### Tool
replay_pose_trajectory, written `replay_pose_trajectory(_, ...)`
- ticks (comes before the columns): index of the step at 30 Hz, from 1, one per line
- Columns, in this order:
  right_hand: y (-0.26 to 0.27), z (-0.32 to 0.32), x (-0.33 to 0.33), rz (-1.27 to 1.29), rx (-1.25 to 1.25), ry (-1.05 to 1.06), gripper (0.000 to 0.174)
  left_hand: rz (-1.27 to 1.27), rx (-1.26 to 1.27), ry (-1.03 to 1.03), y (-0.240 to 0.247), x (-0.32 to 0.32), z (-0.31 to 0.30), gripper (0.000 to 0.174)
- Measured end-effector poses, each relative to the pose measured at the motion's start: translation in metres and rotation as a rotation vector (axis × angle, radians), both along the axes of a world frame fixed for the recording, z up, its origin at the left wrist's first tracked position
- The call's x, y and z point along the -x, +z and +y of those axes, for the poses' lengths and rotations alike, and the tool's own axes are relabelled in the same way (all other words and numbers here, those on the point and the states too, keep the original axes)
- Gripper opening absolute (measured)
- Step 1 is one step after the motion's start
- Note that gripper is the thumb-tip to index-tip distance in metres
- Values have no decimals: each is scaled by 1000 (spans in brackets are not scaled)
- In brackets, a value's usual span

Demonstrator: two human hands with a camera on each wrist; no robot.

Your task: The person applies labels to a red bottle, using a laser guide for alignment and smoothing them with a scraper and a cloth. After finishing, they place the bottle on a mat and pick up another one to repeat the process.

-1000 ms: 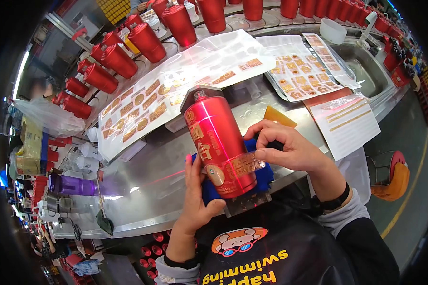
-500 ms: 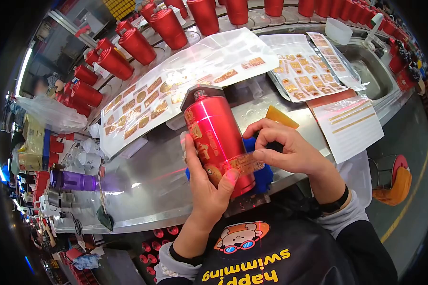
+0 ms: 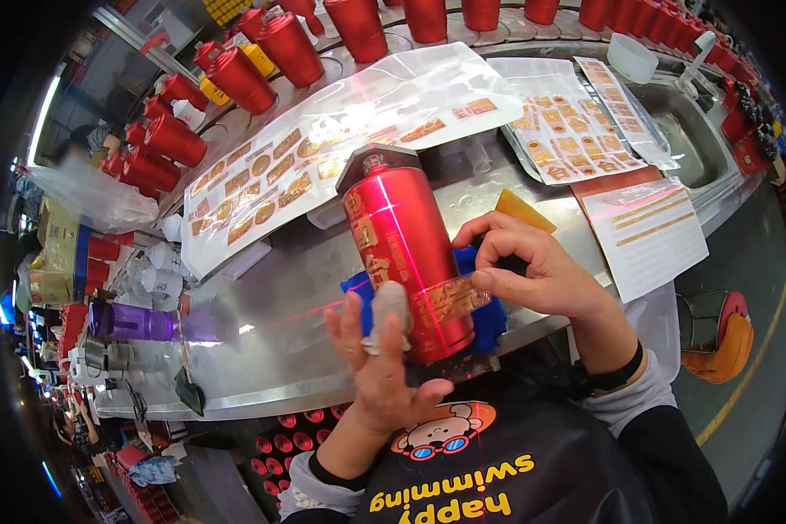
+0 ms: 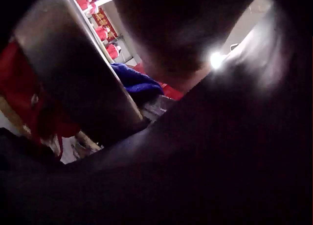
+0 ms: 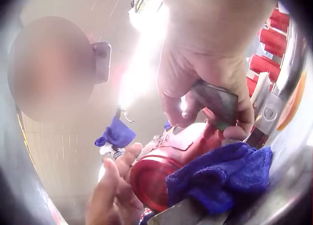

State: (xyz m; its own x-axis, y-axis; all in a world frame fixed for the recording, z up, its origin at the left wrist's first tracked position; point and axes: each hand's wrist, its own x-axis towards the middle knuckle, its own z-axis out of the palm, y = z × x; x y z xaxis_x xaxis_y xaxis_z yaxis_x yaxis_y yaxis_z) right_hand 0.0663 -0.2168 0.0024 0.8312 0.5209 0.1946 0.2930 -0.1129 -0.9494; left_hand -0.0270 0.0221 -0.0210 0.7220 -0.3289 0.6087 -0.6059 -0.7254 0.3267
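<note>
A red bottle (image 3: 403, 236) with gold lettering lies tilted on a blue cloth (image 3: 489, 327), its dark angular cap end pointing away. Across its lower side runs a clear film sticker (image 3: 450, 299) with a gold pattern. My right hand (image 3: 533, 271) pinches the sticker's free right end between thumb and finger. Tucked in that hand is a dark flat piece (image 5: 220, 102), seen in the right wrist view. My left hand (image 3: 380, 375) is at the bottle's left side, fingers spread and thumb out; one finger wears a pale cover (image 3: 391, 306) and overlaps the bottle's edge. The left wrist view is mostly dark.
Sheets of gold stickers (image 3: 262, 188) lie beyond the bottle, with more sheets (image 3: 576, 131) at right. A yellow scraper-like piece (image 3: 526, 210) lies beside my right hand. Red bottles (image 3: 293, 48) line the back. A sink (image 3: 686, 140) is far right, a purple bottle (image 3: 135, 321) left.
My left hand came up against the bottle's side, thumb over the sticker, then drew back toward me with fingers spread. My right hand keeps its pinch on the sticker's end.
</note>
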Motion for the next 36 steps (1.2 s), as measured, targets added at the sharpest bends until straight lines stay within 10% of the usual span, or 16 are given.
replay_pose_trajectory(2,0,0,-1,1,2,5,17,-3,-88,-1,-6,4,-1,86)
replay_pose_trajectory(6,-1,-1,1,11,-11,5,17,298,720,-83,-3,-11,-14,83)
replay_pose_trajectory(36,-9,5,2,10,23,-21,13,483,684,-35,16,-33,-31,83)
